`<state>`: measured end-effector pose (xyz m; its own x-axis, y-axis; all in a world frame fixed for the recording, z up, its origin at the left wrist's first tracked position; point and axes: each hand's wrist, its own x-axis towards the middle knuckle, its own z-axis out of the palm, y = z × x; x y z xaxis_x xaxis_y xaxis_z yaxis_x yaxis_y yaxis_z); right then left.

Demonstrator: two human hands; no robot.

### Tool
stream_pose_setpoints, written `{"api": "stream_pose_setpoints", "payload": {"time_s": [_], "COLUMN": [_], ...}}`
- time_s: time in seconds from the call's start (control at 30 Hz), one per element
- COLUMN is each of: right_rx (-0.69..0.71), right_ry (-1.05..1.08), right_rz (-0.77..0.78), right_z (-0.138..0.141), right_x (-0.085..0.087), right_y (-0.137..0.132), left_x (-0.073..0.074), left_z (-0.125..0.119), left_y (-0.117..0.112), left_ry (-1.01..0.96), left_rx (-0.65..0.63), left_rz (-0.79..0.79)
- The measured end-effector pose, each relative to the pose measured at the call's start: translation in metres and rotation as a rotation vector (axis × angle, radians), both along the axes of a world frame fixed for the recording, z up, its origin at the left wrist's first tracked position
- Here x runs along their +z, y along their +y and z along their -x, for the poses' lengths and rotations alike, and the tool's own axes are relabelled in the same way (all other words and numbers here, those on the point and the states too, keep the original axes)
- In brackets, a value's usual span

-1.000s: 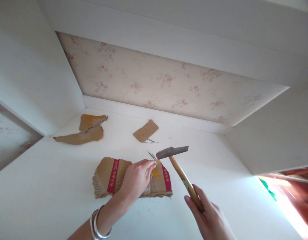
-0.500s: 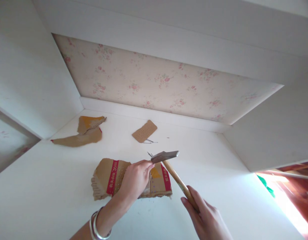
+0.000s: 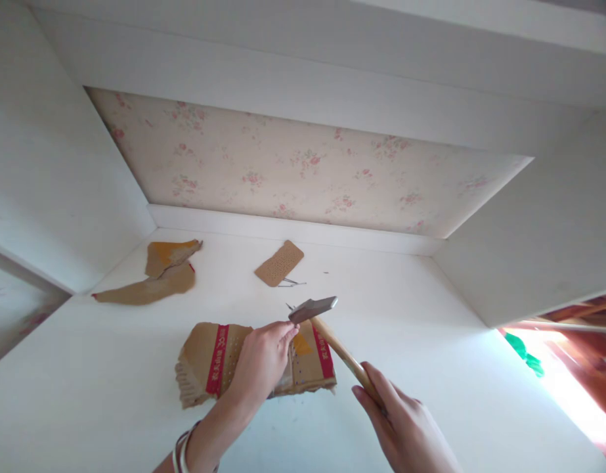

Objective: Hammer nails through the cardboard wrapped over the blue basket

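My right hand (image 3: 398,410) grips the wooden handle of a hammer (image 3: 346,358). The hammer's metal head lies right at the fingertips of my left hand (image 3: 266,358). Thumb and forefinger of that left hand are pinched together over a folded piece of cardboard (image 3: 197,361) with red printed bands and rows of small holes. What they pinch is hidden by the fingers and the hammer head. Tips of a few thin nails (image 3: 289,307) show just behind the head. The cardboard rests on a white surface (image 3: 381,302).
Farther back lies a small brown perforated piece (image 3: 279,264) with several loose nails (image 3: 291,282) beside it. Torn cardboard scraps (image 3: 159,279) are at the left. White panels enclose the surface, and floral wallpaper (image 3: 303,161) covers the back. A green object (image 3: 524,353) shows at the right.
The view has shifted slightly, so the whole scene sits a little farther left. The hammer head remains by my left fingertips, and both hands keep their hold.
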<state>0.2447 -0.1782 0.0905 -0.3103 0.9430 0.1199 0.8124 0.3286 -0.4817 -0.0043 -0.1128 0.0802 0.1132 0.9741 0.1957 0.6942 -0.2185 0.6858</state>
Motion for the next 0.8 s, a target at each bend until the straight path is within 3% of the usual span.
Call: {"api": "stream_pose_setpoints", "payload": {"time_s": [0.2,0.8], "right_rx": [0.006,0.053], "right_ry": [0.021,-0.028], "right_rz": [-0.043,-0.117], "right_z": [-0.001,-0.008], "right_x": [0.002,-0.014], "right_y": [0.000,-0.002], "left_x": [-0.005,-0.005], "left_z": [0.001,0.001], "left_y": [0.000,0.000], "left_ry": [-0.061,0.009], "left_rx": [-0.020,-0.007], "left_rz": [0.002,0.031]}}
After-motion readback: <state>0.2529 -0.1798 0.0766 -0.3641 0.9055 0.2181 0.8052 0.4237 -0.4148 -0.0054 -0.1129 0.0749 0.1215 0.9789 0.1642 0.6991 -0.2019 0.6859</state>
